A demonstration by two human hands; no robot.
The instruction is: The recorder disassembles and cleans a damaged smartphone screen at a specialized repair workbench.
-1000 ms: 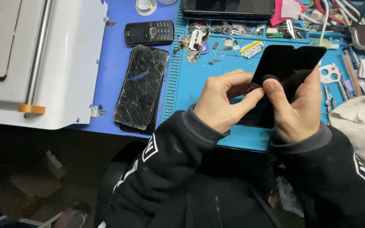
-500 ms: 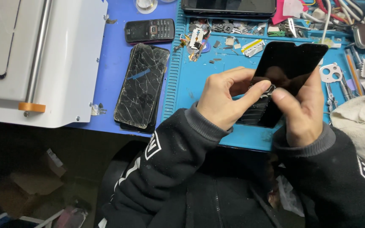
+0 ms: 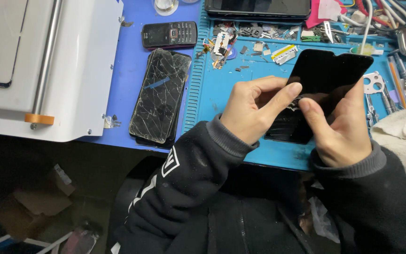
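Both of my hands are on the black phone screen panel (image 3: pixel 327 89), which I hold tilted above the blue work mat (image 3: pixel 222 101), its lower end near the mat's front edge. In the head view, my left hand (image 3: pixel 252 110) grips the panel's left edge with thumb and forefinger closed on it, and my right hand (image 3: pixel 341 129) pinches the middle of the panel from the other side. Since half a second ago my two thumbs have drawn closer together over a small pale, crinkled patch on the dark glass, and the panel has tipped a little more upright; I judge that I am working at something stuck there. Left of the mat lies the cracked phone (image 3: pixel 160 96), with a small keypad phone (image 3: pixel 169 34) just beyond it and the white machine (image 3: pixel 71 70) farther left.
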